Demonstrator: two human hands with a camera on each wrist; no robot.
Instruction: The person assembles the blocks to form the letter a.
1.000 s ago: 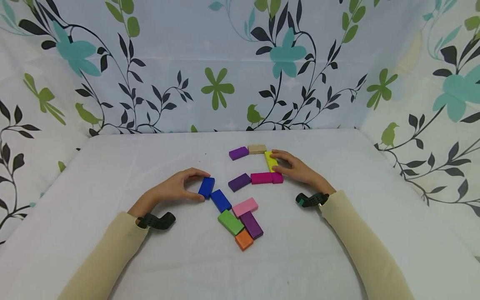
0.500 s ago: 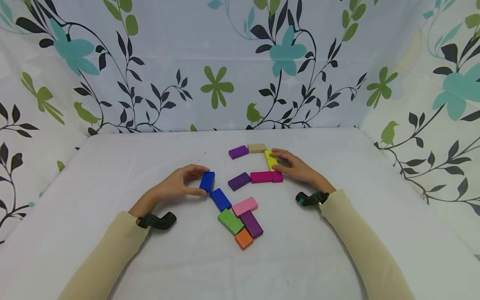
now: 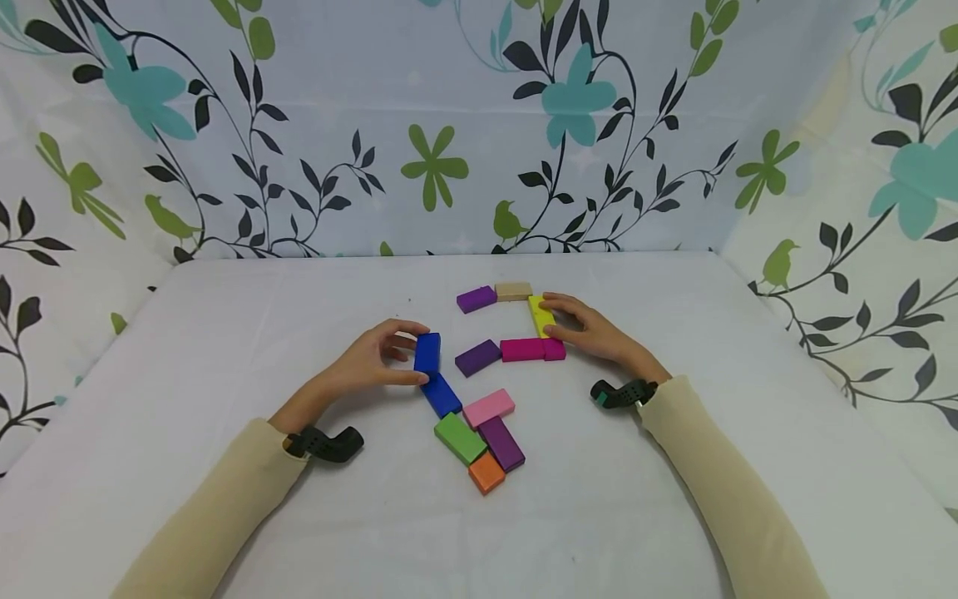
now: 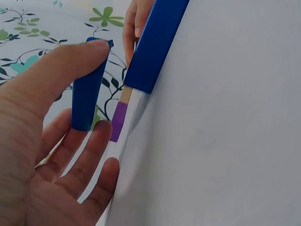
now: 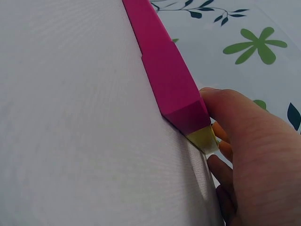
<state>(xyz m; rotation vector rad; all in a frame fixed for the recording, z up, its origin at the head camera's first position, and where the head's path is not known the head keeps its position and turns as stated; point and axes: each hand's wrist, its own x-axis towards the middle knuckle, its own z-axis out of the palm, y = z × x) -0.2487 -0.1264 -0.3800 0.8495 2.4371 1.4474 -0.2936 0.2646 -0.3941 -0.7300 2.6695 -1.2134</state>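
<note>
My left hand point(image 3: 370, 358) pinches a blue block point(image 3: 427, 353) lengthwise, thumb at its near end and fingertips at its far end. The left wrist view shows this blue block point(image 4: 87, 96) between thumb and fingers. Its near end meets a second blue block point(image 3: 442, 396), which leans toward a green block point(image 3: 460, 438). My right hand point(image 3: 595, 335) holds a yellow block point(image 3: 540, 314) at its right side, thumb near the lower end and fingers at the upper end. Magenta blocks point(image 3: 522, 349) adjoin the yellow one; in the right wrist view the thumb lies beside a magenta block point(image 5: 171, 82).
Farther back are a purple block point(image 3: 476, 299) and a tan block point(image 3: 513, 291). Another purple block point(image 3: 477, 358) lies left of the magenta ones. Nearer stand pink point(image 3: 489, 408), dark purple point(image 3: 502, 443) and orange point(image 3: 486, 473) blocks. A leaf-patterned cloth point(image 3: 299, 108) hangs behind the white table point(image 3: 614, 524).
My left hand has moved right and slightly away, turning its blue block more upright in view and bringing it against the second blue block. My right hand stays at the yellow block.
</note>
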